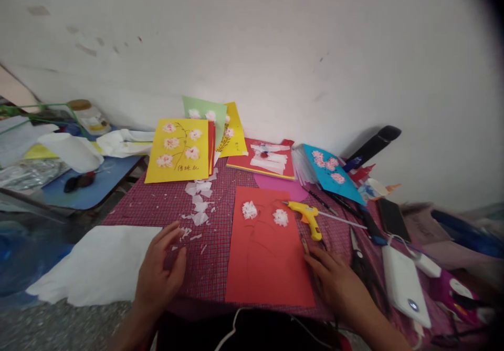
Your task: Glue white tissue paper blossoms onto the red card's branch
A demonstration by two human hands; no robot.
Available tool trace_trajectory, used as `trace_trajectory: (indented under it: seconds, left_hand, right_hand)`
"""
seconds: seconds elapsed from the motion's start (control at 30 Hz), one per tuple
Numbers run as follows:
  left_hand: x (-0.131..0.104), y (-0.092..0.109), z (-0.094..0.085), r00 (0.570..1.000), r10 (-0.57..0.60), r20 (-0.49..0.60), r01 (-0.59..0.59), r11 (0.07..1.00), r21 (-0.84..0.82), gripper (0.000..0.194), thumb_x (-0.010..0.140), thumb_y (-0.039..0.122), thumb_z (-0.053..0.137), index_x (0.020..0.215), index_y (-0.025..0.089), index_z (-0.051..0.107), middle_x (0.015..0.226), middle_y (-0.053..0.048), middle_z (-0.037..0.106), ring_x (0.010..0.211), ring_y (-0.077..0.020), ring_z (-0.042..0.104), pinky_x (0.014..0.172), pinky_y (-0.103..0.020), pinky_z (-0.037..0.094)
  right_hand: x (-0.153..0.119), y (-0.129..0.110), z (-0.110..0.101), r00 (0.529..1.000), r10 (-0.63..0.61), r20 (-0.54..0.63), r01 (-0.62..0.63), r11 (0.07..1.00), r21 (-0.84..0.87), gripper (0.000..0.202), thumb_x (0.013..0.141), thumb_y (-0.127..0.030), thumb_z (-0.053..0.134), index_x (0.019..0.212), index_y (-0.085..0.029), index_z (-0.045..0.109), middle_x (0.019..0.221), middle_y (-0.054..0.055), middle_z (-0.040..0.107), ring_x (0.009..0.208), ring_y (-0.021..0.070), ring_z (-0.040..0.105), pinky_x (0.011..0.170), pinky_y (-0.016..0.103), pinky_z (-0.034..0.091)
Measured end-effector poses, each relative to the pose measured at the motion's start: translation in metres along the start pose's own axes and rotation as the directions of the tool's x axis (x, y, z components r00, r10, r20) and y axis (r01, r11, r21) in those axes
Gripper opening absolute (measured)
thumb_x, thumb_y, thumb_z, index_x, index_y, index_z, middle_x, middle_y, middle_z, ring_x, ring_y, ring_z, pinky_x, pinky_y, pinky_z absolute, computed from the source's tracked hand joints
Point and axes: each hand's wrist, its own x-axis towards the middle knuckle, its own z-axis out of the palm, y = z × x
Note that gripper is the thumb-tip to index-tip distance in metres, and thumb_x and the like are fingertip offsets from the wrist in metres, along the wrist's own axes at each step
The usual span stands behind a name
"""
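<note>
A red sheet lies at the table's front middle, bearing two white paper flowers and thin drawn stems. My left hand is left of it, fingers apart and holding nothing, near small white scraps. At the sheet's right edge, my right hand is closed round a thin stick-like tool, mostly hidden under the fingers. A yellow glue gun lies just above that hand, its nozzle over the sheet's upper right.
White tissue hangs over the left edge. Flower cards, such as a yellow one and a blue one, stand along the wall. Scissors, a power bank and a phone lie at right.
</note>
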Motion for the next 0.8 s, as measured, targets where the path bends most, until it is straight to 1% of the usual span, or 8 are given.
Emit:
trace_trajectory:
  seconds: [0.07, 0.17, 0.3, 0.4, 0.47, 0.6, 0.67, 0.8]
  left_hand:
    - [0.005, -0.003, -0.005, 1.0, 0.002, -0.02, -0.001, 1.0, 0.025, 0.04, 0.096, 0.025, 0.057, 0.135, 0.024, 0.049, 0.142, -0.012, 0.054, 0.129, -0.0296, 0.057, 0.112, -0.054, 0.047]
    - [0.014, -0.012, -0.009, 0.998, 0.062, -0.004, -0.061, 0.991, 0.119, 0.041, 0.096, 0.026, 0.057, 0.136, 0.023, 0.049, 0.142, -0.013, 0.054, 0.131, -0.0306, 0.055, 0.112, -0.055, 0.045]
    - [0.026, -0.023, -0.01, 0.989, 0.069, 0.127, -0.092, 0.98, 0.178, 0.037, 0.096, 0.028, 0.054, 0.133, 0.022, 0.053, 0.137, -0.012, 0.057, 0.128, -0.029, 0.056, 0.109, -0.051, 0.048]
    - [0.038, -0.026, -0.009, 0.966, 0.011, 0.26, -0.06, 0.982, 0.181, 0.03, 0.095, 0.029, 0.056, 0.124, 0.022, 0.06, 0.123, -0.009, 0.064, 0.115, -0.0264, 0.062, 0.1, -0.046, 0.053]
    - [0.048, -0.024, -0.007, 0.944, -0.031, 0.33, -0.036, 0.98, 0.194, 0.025, 0.095, 0.028, 0.055, 0.118, 0.022, 0.064, 0.111, -0.008, 0.066, 0.104, -0.0245, 0.064, 0.093, -0.042, 0.054]
    - [0.073, -0.021, 0.003, 0.911, -0.044, 0.41, -0.054, 0.973, 0.224, 0.02, 0.096, 0.022, 0.051, 0.105, 0.019, 0.068, 0.1, -0.008, 0.067, 0.095, -0.0227, 0.063, 0.088, -0.038, 0.052]
    - [0.086, -0.019, 0.011, 0.903, -0.058, 0.426, -0.063, 0.963, 0.264, 0.023, 0.097, 0.022, 0.047, 0.103, 0.018, 0.069, 0.099, -0.009, 0.067, 0.095, -0.0227, 0.063, 0.088, -0.037, 0.05]
    - [0.105, -0.019, 0.025, 0.888, -0.056, 0.456, -0.101, 0.944, 0.314, 0.024, 0.093, 0.019, 0.051, 0.111, 0.018, 0.067, 0.106, -0.01, 0.066, 0.101, -0.024, 0.061, 0.092, -0.037, 0.048]
  right_hand:
    - [0.0, 0.0, -0.003, 0.999, 0.028, -0.034, -0.027, 0.999, 0.039, 0.051, 0.086, -0.004, 0.049, 0.129, -0.023, 0.07, 0.134, 0.012, 0.068, 0.119, 0.0275, 0.067, 0.1, 0.044, 0.057]
    - [0.006, 0.004, -0.012, 0.986, 0.126, -0.109, -0.115, 0.988, 0.103, 0.035, 0.094, -0.015, 0.05, 0.121, -0.021, 0.072, 0.129, 0.013, 0.07, 0.115, 0.0277, 0.069, 0.099, 0.045, 0.058]
    - [0.019, 0.002, -0.015, 0.933, 0.265, -0.245, -0.216, 0.953, 0.212, 0.027, 0.098, -0.027, 0.052, 0.116, -0.022, 0.071, 0.12, 0.011, 0.073, 0.108, 0.0283, 0.072, 0.096, 0.046, 0.06]
    - [0.027, -0.021, -0.004, 0.903, 0.307, -0.302, -0.203, 0.922, 0.329, 0.022, 0.098, -0.03, 0.054, 0.113, -0.025, 0.07, 0.114, 0.01, 0.075, 0.104, 0.028, 0.074, 0.092, 0.045, 0.062]
    - [0.03, -0.045, 0.006, 0.907, 0.278, -0.317, -0.136, 0.905, 0.404, 0.021, 0.099, -0.028, 0.053, 0.113, -0.026, 0.069, 0.111, 0.01, 0.076, 0.101, 0.0273, 0.075, 0.088, 0.043, 0.064]
    - [0.037, -0.084, 0.023, 0.938, 0.232, -0.257, -0.078, 0.864, 0.497, 0.023, 0.1, -0.026, 0.052, 0.115, -0.026, 0.069, 0.111, 0.01, 0.076, 0.1, 0.0262, 0.075, 0.087, 0.041, 0.064]
    - [0.04, -0.09, 0.028, 0.94, 0.233, -0.251, -0.073, 0.852, 0.518, 0.022, 0.1, -0.027, 0.052, 0.114, -0.025, 0.069, 0.11, 0.01, 0.076, 0.098, 0.0252, 0.075, 0.086, 0.039, 0.064]
    - [0.043, -0.086, 0.032, 0.942, 0.259, -0.212, -0.097, 0.818, 0.567, 0.02, 0.101, -0.028, 0.051, 0.109, -0.024, 0.07, 0.106, 0.009, 0.076, 0.095, 0.0245, 0.075, 0.084, 0.038, 0.063]
